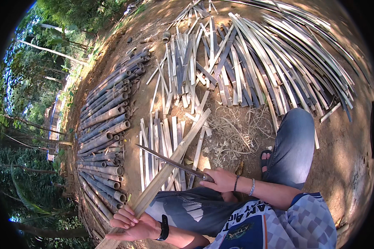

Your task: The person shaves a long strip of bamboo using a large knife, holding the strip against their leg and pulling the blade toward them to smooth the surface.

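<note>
A long, pale split bamboo strip (186, 143) runs slantwise from the lower left up toward the middle. My left hand (128, 224) is closed around its near part, thumb stretched along it. In my right hand (221, 181) is the handle of a long-bladed knife, whose dark, narrow blade (166, 159) crosses over the strip and points to the upper left. Whether the edge touches the strip I cannot tell. Below the blade lie several bamboo slats (154, 137) side by side on the ground. My bent leg (293, 145) is at the right.
Cut bamboo poles (108, 112) are stacked at the left. A wide pile of split bamboo slats (253, 62) covers the far ground. Thin curled shavings (237, 133) lie on the bare soil (336, 166) beside my sandalled foot (265, 159). Trees (29, 83) stand beyond the poles.
</note>
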Available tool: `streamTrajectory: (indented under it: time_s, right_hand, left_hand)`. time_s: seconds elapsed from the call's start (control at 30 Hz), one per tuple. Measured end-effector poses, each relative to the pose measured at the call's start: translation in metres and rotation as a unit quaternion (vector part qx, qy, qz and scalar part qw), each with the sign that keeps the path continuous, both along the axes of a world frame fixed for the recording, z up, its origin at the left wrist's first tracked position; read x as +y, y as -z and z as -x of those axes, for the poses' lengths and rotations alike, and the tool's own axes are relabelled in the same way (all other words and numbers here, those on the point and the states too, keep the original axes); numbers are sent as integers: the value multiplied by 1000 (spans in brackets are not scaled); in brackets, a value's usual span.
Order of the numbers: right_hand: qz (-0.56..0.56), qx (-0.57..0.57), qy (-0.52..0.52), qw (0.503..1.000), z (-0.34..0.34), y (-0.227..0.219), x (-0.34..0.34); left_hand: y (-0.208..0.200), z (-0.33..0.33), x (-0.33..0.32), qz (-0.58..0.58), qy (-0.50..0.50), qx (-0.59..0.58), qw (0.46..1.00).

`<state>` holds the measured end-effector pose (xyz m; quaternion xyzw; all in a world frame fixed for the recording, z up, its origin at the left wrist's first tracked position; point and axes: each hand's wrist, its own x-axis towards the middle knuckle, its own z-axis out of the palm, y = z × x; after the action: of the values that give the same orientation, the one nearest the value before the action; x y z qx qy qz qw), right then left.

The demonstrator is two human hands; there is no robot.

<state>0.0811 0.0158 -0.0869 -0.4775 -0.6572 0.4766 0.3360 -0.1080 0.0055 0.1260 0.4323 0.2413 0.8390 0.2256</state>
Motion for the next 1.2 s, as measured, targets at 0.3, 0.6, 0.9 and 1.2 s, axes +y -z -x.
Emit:
streamTrajectory:
  time_s: [0.3,0.6,0.9,1.2]
  right_hand:
    - [-31,-33,-6,999,-1,-6,-10]
    - [40,17,4,999,-3,0,1]
    - [-2,0,25,1000,9,14,-3]
    - [5,0,5,1000,11,3,-9]
  left_hand:
    - [-1,4,2,0,18,3,1000]
    - [-3,3,2,-7,17,4,1000]
    - [1,13,2,-2,13,1,1000]
    - [2,16,3,12,-12,-9,1000]
